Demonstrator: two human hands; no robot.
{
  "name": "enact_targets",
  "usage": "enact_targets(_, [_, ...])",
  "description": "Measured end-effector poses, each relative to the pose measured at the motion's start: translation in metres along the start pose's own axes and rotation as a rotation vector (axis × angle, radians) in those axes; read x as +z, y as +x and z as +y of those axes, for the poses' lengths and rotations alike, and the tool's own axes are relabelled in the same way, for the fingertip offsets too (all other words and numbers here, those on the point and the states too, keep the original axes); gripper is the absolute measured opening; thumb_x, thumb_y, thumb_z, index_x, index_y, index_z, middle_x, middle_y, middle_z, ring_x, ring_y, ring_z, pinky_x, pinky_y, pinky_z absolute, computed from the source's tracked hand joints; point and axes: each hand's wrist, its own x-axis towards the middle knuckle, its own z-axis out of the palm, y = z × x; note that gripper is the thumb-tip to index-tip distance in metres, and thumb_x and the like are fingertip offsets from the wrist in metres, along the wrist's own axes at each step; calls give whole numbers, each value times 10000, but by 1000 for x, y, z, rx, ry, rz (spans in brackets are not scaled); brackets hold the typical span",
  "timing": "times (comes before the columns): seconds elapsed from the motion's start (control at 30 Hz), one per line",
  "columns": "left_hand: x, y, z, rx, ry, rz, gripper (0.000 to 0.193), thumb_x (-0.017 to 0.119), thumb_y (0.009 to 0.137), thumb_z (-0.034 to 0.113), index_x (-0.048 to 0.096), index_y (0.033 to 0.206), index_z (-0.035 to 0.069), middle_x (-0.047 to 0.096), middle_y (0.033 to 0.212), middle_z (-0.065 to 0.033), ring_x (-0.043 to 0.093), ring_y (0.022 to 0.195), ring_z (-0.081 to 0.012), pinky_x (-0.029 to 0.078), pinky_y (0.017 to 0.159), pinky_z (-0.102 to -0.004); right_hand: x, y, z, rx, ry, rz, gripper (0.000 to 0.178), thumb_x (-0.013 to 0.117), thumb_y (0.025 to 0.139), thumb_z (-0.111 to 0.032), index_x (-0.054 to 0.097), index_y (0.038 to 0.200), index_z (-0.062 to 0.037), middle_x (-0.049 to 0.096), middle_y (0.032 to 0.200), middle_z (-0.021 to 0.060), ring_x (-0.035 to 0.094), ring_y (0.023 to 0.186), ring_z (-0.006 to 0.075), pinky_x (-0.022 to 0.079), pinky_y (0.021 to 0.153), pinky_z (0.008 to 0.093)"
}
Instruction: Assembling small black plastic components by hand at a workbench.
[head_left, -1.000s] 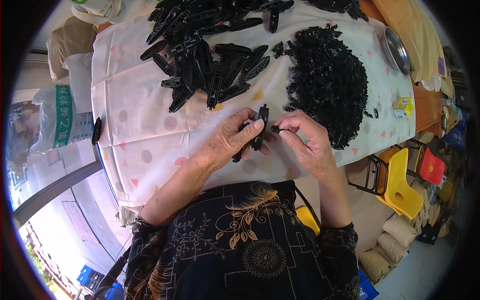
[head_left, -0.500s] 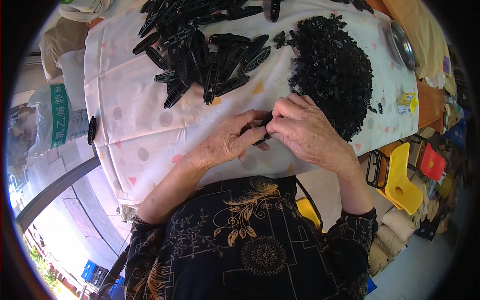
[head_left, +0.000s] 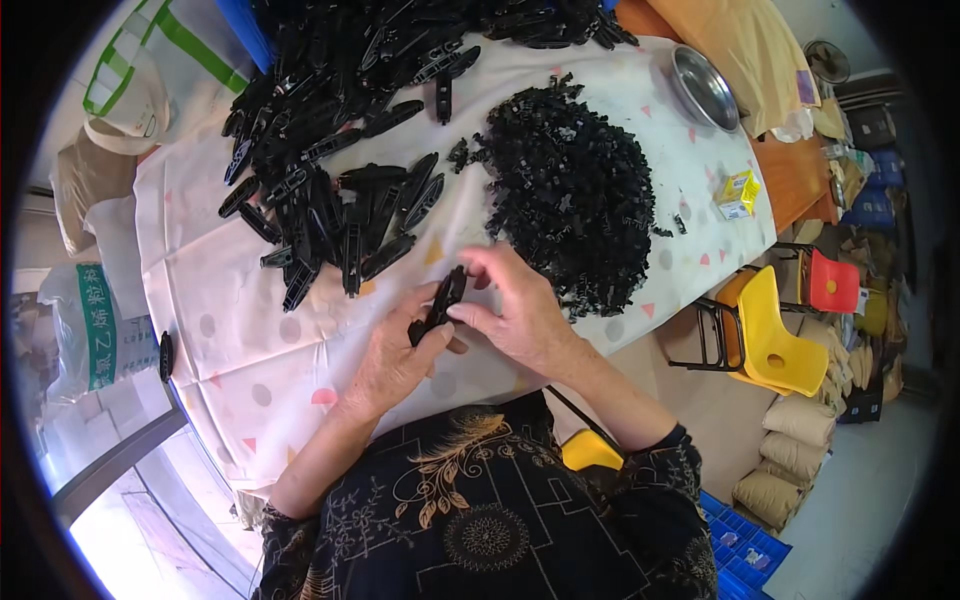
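My left hand [head_left: 392, 352] grips a long, narrow black plastic piece [head_left: 443, 300] between thumb and fingers, its upper end pointing away from me. Beside that piece, my right hand [head_left: 525, 312] is open, with thumb and index finger spread on either side of its far end; the thumb tip is close to it, and I cannot tell whether they touch. Beyond my right hand lies a large heap of small black plastic parts [head_left: 570, 190]. Past my left hand, many long black pieces like the held one form a loose pile [head_left: 330, 210].
A patterned white cloth [head_left: 235, 300] covers the table. A metal bowl [head_left: 705, 88] and a small yellow box [head_left: 737, 194] stand to the right. One black piece [head_left: 166, 357] lies at the left edge. Yellow chair [head_left: 785, 340] and red chair [head_left: 833, 285] stand right of the table.
My right hand has opened and drawn off the piece it was pinching against my left hand. The held piece now shows more fully. The whole view has shifted, showing more of the far pile.
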Motion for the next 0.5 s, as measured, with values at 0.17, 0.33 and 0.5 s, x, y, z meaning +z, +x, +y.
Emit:
enact_targets(0.17, [10, -4, 8, 132, -35, 40, 542, 539, 893, 18, 315, 1382, 77, 576, 1093, -103, 568, 740, -89, 436, 519, -202, 15, -10, -12, 520, 1292, -15, 437, 643, 869, -92, 458, 1261, -38, 594, 999, 8, 552, 858, 73, 425, 653, 206])
enact_targets(0.33, [15, -13, 2, 168, -88, 44, 603, 528, 897, -5, 266, 1429, 105, 545, 1120, -81, 545, 758, -86, 434, 540, -201, 16, -22, -21, 439, 1344, 16, 303, 650, 873, -131, 536, 1133, -25, 611, 920, -9, 532, 754, 53, 402, 621, 197])
enact_targets(0.5, [13, -21, 2, 178, -14, -106, 594, 520, 911, -5, 269, 1432, 128, 535, 1138, -46, 521, 888, -76, 441, 566, -195, 16, -36, -30, 411, 1209, 79, 232, 634, 884, -134, 558, 1073, -24, 589, 840, -19, 500, 714, 40, 394, 621, 195])
